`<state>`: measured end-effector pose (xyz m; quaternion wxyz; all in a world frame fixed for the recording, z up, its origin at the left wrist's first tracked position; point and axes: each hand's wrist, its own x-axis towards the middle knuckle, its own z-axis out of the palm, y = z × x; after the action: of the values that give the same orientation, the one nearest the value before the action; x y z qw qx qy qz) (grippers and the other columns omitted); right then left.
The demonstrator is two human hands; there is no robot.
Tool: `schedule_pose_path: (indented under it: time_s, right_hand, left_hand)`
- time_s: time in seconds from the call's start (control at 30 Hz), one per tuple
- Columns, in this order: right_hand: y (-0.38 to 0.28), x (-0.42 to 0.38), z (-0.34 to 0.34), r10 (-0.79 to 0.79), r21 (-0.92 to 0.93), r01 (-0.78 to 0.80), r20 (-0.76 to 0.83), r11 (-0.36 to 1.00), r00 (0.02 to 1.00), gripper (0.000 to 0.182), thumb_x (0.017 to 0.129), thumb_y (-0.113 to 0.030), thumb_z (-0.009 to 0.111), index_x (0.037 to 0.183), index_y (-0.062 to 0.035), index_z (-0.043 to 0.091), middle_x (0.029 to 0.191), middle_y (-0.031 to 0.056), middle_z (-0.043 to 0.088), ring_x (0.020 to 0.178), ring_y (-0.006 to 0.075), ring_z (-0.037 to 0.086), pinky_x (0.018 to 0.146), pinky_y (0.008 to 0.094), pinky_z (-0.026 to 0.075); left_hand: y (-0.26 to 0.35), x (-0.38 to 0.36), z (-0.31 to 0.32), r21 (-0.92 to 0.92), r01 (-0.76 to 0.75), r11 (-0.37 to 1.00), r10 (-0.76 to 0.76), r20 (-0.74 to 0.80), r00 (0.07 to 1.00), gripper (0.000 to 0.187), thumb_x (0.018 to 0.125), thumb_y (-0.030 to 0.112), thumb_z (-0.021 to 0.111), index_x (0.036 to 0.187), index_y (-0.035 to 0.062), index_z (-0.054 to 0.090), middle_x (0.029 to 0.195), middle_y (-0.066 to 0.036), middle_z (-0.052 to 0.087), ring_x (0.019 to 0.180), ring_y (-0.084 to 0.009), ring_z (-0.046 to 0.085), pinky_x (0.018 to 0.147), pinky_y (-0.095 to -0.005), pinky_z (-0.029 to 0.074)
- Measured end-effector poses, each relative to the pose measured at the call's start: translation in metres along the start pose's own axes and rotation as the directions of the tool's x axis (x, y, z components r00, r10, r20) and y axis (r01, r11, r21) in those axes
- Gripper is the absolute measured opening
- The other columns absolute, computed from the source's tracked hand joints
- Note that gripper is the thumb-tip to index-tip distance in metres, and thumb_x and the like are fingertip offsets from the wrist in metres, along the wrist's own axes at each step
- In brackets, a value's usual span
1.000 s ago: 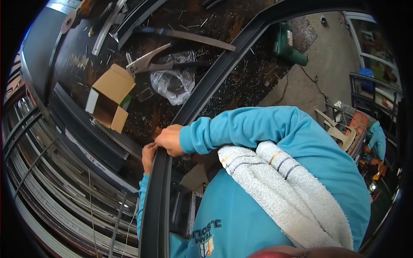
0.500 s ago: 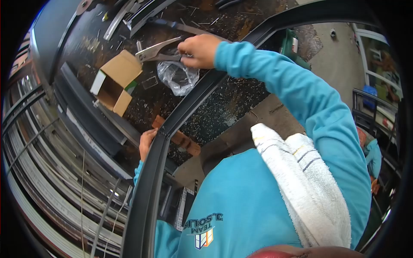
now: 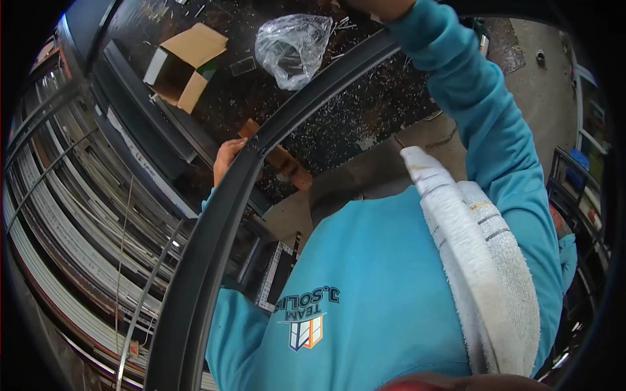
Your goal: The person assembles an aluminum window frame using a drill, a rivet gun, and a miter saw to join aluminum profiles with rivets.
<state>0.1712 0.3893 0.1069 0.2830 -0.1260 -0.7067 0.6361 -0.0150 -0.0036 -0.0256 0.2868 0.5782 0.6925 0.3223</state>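
Observation:
My left hand (image 3: 228, 158) grips the outer side of a black metal frame (image 3: 212, 251) near its corner, with the fingertips against the profile and part of the hand hidden behind it. At the top edge of the view is my right hand (image 3: 381, 5), mostly cut off, so its fingers and anything in them are hidden. Under the frame's corner lies a reddish-brown wooden block (image 3: 290, 168). A crumpled clear plastic bag (image 3: 293, 49) rests beyond the frame's bar, between my two hands. An open cardboard box (image 3: 195, 45) lies left of the bag.
Metal shavings and small offcuts litter the dark worktable (image 3: 352, 111). Long profiles (image 3: 78, 189) fill a rack on the left, with dark bars (image 3: 147, 98) beside it. A white towel (image 3: 482, 241) hangs over my shoulder. A person's blue sleeve (image 3: 567, 257) shows at the right.
My right hand, which held metal snips or pliers above the bag, has moved up to the view's edge; the tool is out of sight. My left hand stays at the frame's corner. The view has shifted.

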Motion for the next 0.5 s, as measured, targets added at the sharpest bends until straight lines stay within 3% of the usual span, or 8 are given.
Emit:
schedule_pose_path:
  time_s: [0.03,0.13,0.17,0.27,0.33,0.4,0.43,0.5]
  right_hand:
    - [-0.011,0.002,0.001,-0.011,0.087,0.012,-0.009,0.996,1.000,0.025,0.084,-0.026,0.071,0.089,-0.0045,0.059,0.066,0.0002,0.055,0.052,0.0072,0.053,0.047,0.0239,0.044]
    - [-0.030,-0.017,0.002,0.111,0.373,-0.168,0.169,0.913,0.979,0.026,0.088,-0.027,0.068,0.091,-0.0046,0.057,0.063,0.0011,0.055,0.049,0.0083,0.054,0.044,0.0233,0.046]
    - [-0.033,-0.028,0.006,0.196,0.413,-0.285,0.244,0.865,0.950,0.023,0.087,-0.024,0.067,0.091,-0.0042,0.056,0.063,0.0032,0.056,0.050,0.0124,0.056,0.045,0.0255,0.047]
    - [-0.022,-0.091,0.039,0.513,0.366,-0.589,0.291,0.720,0.808,0.033,0.090,-0.031,0.058,0.104,-0.0018,0.056,0.083,0.0109,0.067,0.047,0.0147,0.058,0.040,0.0251,0.046]
    - [0.004,-0.146,0.063,0.538,0.367,-0.659,0.384,0.657,0.750,0.036,0.096,-0.034,0.051,0.114,-0.0033,0.049,0.083,0.0078,0.066,0.041,0.0053,0.051,0.033,0.0161,0.038]
    - [0.017,-0.180,0.086,0.642,0.394,-0.791,0.463,0.468,0.610,0.028,0.098,-0.028,0.051,0.109,-0.0027,0.047,0.079,0.0092,0.063,0.039,0.0091,0.048,0.036,0.0225,0.040]
    - [0.023,-0.190,0.096,0.663,0.384,-0.812,0.471,0.440,0.582,0.027,0.098,-0.027,0.051,0.108,-0.0026,0.047,0.079,0.0086,0.063,0.039,0.0088,0.048,0.036,0.0226,0.040]
    - [0.027,-0.199,0.112,0.683,0.367,-0.834,0.480,0.413,0.550,0.024,0.098,-0.027,0.049,0.104,-0.0033,0.045,0.078,0.0072,0.061,0.041,0.0086,0.048,0.037,0.0242,0.041]
  left_hand:
    - [-0.010,-0.009,0.006,-0.092,0.173,0.981,-0.174,0.005,0.985,0.045,0.073,0.009,0.078,0.111,-0.0008,0.054,0.108,-0.013,0.058,0.098,-0.0223,0.062,0.083,-0.0311,0.049]
    - [0.016,0.010,-0.004,0.055,-0.074,0.996,0.074,0.008,0.997,0.048,0.070,0.011,0.079,0.110,-0.0006,0.054,0.107,-0.015,0.059,0.099,-0.0247,0.062,0.084,-0.0328,0.050]
    - [0.025,0.013,-0.006,0.090,-0.024,0.996,0.021,0.026,0.999,0.050,0.069,0.013,0.080,0.109,-0.0003,0.053,0.107,-0.015,0.059,0.100,-0.0260,0.062,0.084,-0.0342,0.050]
    - [0.020,0.009,0.001,0.126,-0.014,0.992,0.018,-0.027,0.999,0.050,0.068,0.012,0.080,0.108,-0.0001,0.053,0.108,-0.016,0.059,0.101,-0.0264,0.062,0.084,-0.0351,0.051]
    - [0.019,0.008,0.000,0.091,0.003,0.996,-0.001,-0.023,1.000,0.049,0.068,0.012,0.080,0.108,-0.0002,0.053,0.109,-0.016,0.059,0.101,-0.0259,0.062,0.084,-0.0350,0.051]
    - [0.026,0.009,0.001,-0.051,0.111,0.993,-0.112,-0.032,0.993,0.050,0.067,0.012,0.080,0.107,-0.0002,0.054,0.110,-0.016,0.059,0.102,-0.0254,0.062,0.085,-0.0350,0.051]
    - [0.034,0.010,0.004,-0.174,0.205,0.963,-0.214,-0.037,0.976,0.050,0.067,0.012,0.080,0.107,-0.0003,0.054,0.111,-0.016,0.059,0.102,-0.0251,0.062,0.085,-0.0349,0.051]
    - [0.035,0.007,0.003,-0.178,0.213,0.961,-0.222,-0.035,0.974,0.051,0.066,0.013,0.081,0.108,-0.0004,0.054,0.112,-0.017,0.059,0.102,-0.0249,0.062,0.085,-0.0350,0.051]
